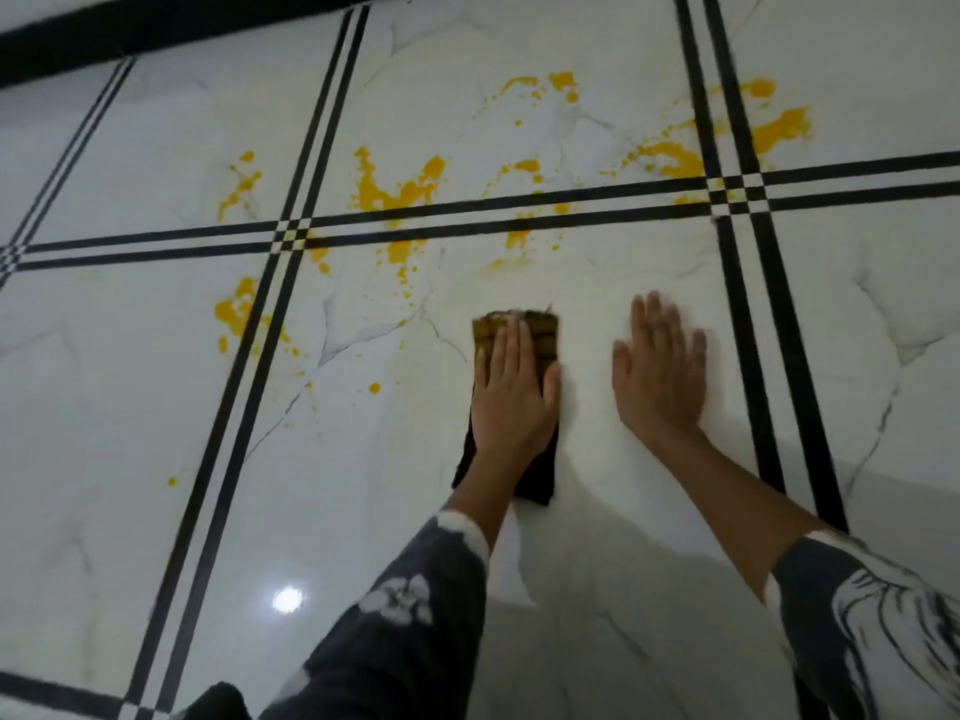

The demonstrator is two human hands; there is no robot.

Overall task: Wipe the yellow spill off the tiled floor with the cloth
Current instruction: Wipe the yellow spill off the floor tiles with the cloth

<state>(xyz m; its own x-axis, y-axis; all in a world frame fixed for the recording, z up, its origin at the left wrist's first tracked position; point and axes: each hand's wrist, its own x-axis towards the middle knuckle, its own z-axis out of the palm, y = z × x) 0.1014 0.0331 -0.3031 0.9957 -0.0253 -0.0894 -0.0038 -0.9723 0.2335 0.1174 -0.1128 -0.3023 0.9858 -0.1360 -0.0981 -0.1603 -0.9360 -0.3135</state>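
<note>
With our left hand [514,392] flat, grip released, on the cloth [543,332] and right hand [660,366] likewise open on the floor [156,407], we should sweep firmly toward 11 o'clock into the yellow spill [395,192].

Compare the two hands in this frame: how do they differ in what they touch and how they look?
The left hand presses flat on the cloth, while the right hand lies directly on the bare tiled floor. The left hand's fingers are sharp and close together; the right hand's fingertips are blurred. Both are palm-down, with straight fingers pointing away from the person.
</note>
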